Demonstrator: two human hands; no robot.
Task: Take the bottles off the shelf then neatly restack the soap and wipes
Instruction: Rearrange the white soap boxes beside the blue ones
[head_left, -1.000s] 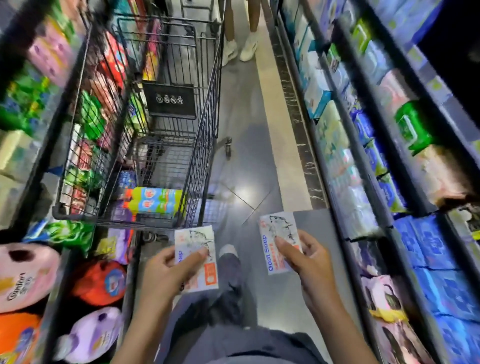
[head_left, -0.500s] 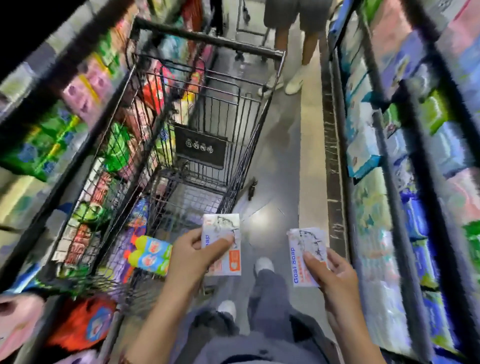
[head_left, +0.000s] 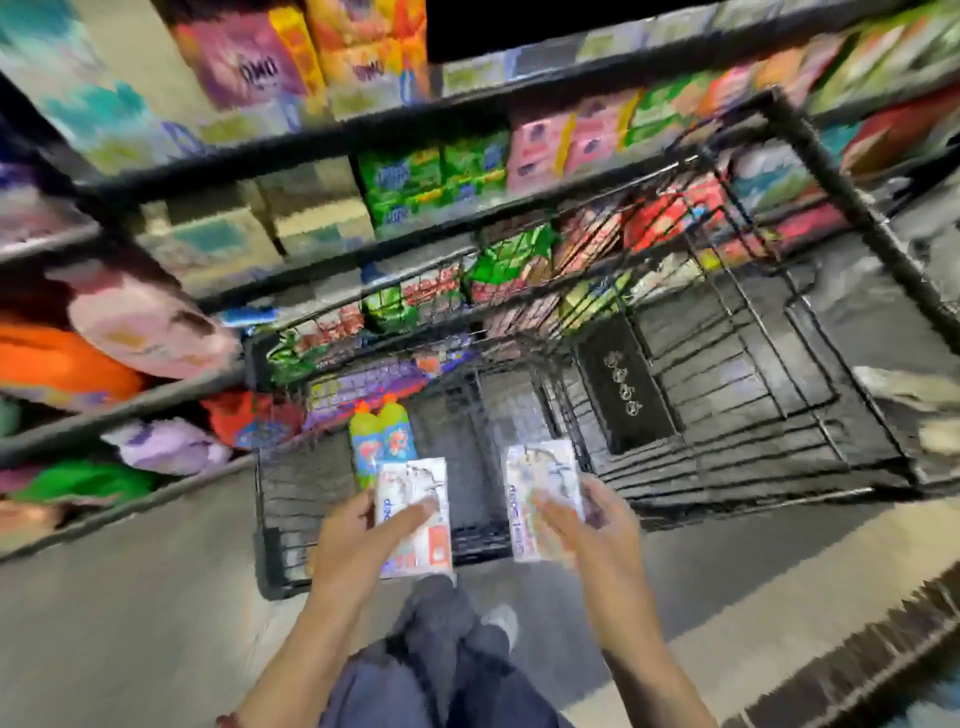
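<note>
Two soap packs, one per hand. Your left hand (head_left: 358, 540) pinches the left soap pack (head_left: 415, 499), thumb laid across its face. Your right hand (head_left: 602, 525) grips the right soap pack (head_left: 540, 483) the same way. Both packs are apart from each other, above the near end of the cart (head_left: 841, 189).

Two bottles (head_left: 384, 441) lie in the cart, so bottle removal looks at least begun; blur hides what remains on the shelf (head_left: 311, 143). Soap restacking is not yet done, judging by the packs in your grip. Wipes: none identifiable.

Room: the cart stands between you and the shelf, its wire rim close under your wrists. Open floor (head_left: 130, 597) lies to your left for stepping round.
</note>
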